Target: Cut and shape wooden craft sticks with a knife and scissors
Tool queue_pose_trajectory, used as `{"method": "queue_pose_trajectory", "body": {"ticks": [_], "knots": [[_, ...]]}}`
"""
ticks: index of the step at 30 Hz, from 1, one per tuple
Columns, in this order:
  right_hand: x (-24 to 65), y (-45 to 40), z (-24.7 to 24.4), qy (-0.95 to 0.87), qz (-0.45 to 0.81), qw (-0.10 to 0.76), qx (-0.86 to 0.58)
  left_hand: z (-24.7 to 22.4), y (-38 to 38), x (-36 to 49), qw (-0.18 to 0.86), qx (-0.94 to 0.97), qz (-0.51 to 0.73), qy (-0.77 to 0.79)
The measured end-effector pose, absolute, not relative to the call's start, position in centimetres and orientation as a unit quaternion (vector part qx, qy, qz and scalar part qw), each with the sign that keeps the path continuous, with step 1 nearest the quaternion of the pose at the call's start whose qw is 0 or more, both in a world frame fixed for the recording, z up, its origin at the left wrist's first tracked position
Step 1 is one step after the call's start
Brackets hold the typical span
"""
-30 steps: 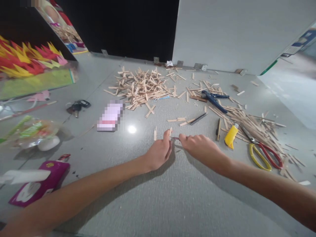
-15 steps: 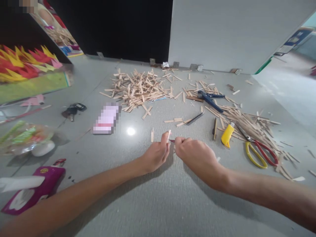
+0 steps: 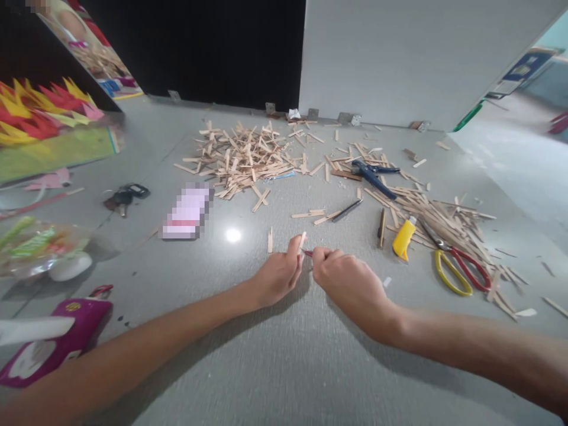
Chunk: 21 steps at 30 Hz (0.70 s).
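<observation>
Location: a craft work area on a grey tiled floor (image 3: 284, 367), apparently in a home or classroom. Indicators: a heap of cut wooden sticks (image 3: 242, 158), scissors (image 3: 459, 269), a yellow utility knife (image 3: 403, 239), blue pliers (image 3: 371, 175) and coloured paper cut-outs (image 3: 39, 109) (red and yellow).

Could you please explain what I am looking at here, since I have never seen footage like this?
There is no machine: a person wears a camera on the head, looking down at both bare hands over a grey floor. The left hand pinches a short pale wooden stick; the right hand holds a thin reddish tool against it. Beyond lie a heap of wooden sticks, a yellow utility knife, red-and-yellow scissors, blue pliers and keys.
</observation>
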State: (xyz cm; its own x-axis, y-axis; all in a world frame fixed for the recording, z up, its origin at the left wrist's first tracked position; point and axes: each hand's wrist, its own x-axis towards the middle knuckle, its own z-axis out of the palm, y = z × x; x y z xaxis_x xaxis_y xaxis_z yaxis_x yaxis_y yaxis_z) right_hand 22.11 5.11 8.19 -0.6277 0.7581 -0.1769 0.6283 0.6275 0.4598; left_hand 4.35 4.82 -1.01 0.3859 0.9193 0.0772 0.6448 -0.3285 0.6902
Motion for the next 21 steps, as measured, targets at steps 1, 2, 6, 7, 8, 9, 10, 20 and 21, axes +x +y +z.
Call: {"method": "queue_pose_trajectory", "body": {"ticks": [1, 2, 6, 7, 8, 9, 10, 20, 21], "knots": [[22.2, 5.4, 8.1, 0.888, 0.167, 0.180, 0.388, -1.0, 4.8, 4.3, 0.295, 0.779, 0.239, 0.499], [22.3, 5.9, 7.9, 0.896, 0.150, 0.180, 0.378, -1.0, 4.9, 4.3, 0.300, 0.778, 0.242, 0.497], [23.7, 9.5, 6.8, 0.920, 0.095, 0.187, 0.330, -1.3, 5.1, 4.2, 0.299, 0.778, 0.258, 0.489], [23.9, 10.0, 6.7, 0.923, 0.090, 0.188, 0.325, -1.4, 5.2, 4.1, 0.292, 0.778, 0.262, 0.491], [23.9, 10.1, 6.7, 0.924, 0.088, 0.188, 0.322, -1.4, 5.2, 4.1, 0.287, 0.777, 0.264, 0.494], [23.8, 9.8, 6.8, 0.925, 0.086, 0.187, 0.320, -1.5, 5.2, 4.1, 0.286, 0.777, 0.263, 0.496], [23.5, 9.3, 7.1, 0.923, 0.089, 0.187, 0.324, -1.5, 5.2, 4.1, 0.287, 0.776, 0.260, 0.498], [23.1, 8.9, 7.4, 0.921, 0.109, 0.183, 0.326, -1.3, 5.2, 4.2, 0.320, 0.761, 0.266, 0.498], [23.5, 9.6, 7.1, 0.924, 0.105, 0.186, 0.318, -1.3, 5.3, 4.2, 0.315, 0.761, 0.270, 0.499]]}}
